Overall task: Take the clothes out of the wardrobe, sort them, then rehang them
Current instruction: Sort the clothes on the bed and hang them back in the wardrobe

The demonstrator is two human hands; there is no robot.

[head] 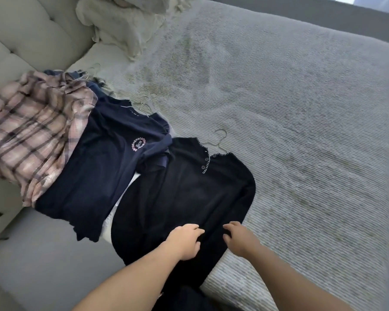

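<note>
Nearest the camera, two bare forearms reach forward over the bed. The left hand (185, 241) rests on the lower part of a black top (184, 198), its fingers (195, 228) loosely curled with the tips on the cloth; whether they pinch any of it cannot be told. The right hand (240, 240) lies just beside it on the same garment, its fingers (230, 227) bent and slightly apart, tips touching the fabric near the hem. The black top lies flat, front up, with buttons and pale stitching at the neck, and a thin wire hanger (220, 140) pokes out of its collar onto the ribbed grey bedspread (301, 131). Touching its left edge, and partly overlapped by it at the sleeve, lies a navy T-shirt (94, 167) with a round pink-lettered print on the chest, also on a hanger whose hook shows at the neck. Farther left, a pink plaid shirt (32, 135) lies rumpled, overlapping the navy shirt's shoulder and reaching up against the padded headboard (32, 37). More dark clothes peek out behind the plaid one. At the far end, by the headboard, sits a crumpled pale pillow (121, 25).
</note>
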